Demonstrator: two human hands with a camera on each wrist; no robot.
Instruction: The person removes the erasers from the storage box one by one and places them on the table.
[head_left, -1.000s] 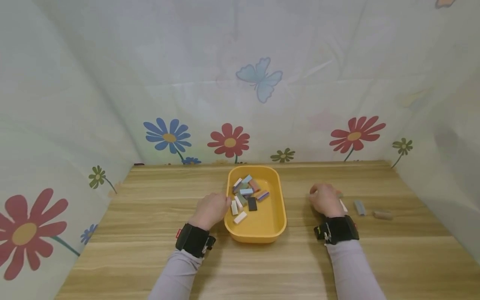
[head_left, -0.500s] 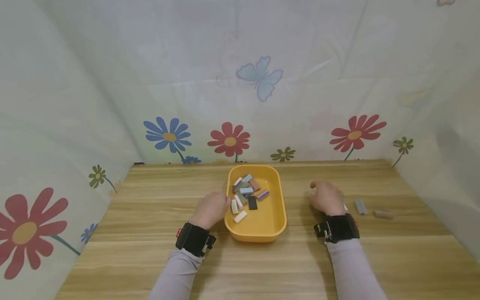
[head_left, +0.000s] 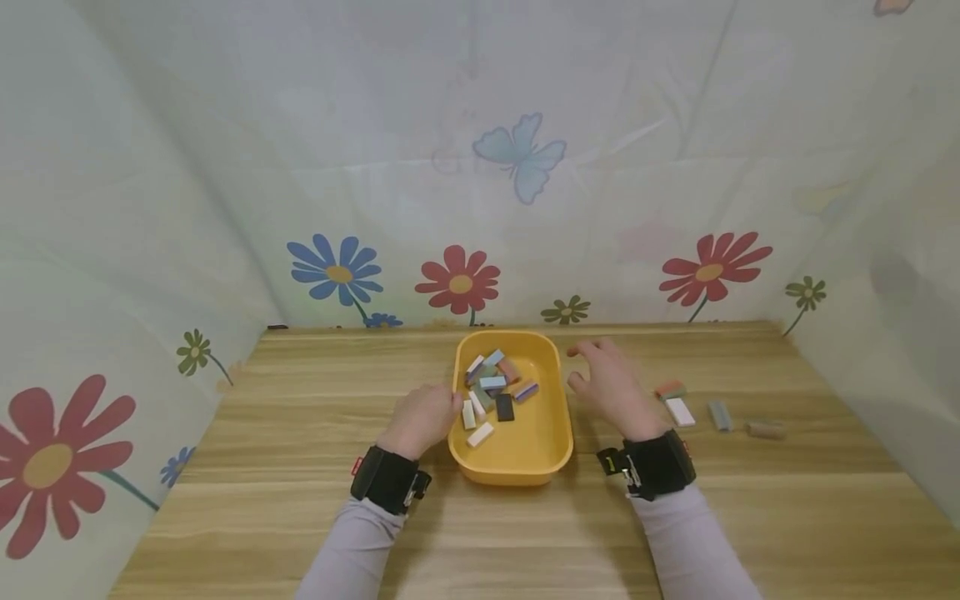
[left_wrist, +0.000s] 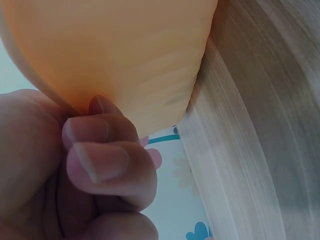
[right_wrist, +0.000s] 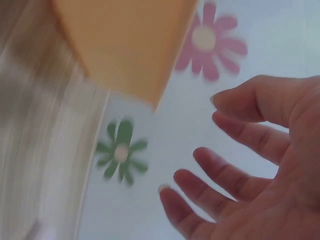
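The left hand (head_left: 423,419) grips the left rim of a yellow tub (head_left: 532,437) standing on a wooden table (head_left: 247,450), fingers (left_wrist: 117,162) curled against its outer wall. The right hand (head_left: 617,388), fingers parted and holding nothing, hangs just beside the tub's right rim. Inside, small blocks (head_left: 505,407) lie heaped toward the left side. On the table to the right lie an orange-and-green block (head_left: 670,389), a white block (head_left: 681,412), a grey block (head_left: 720,416) and a brown block (head_left: 765,430).
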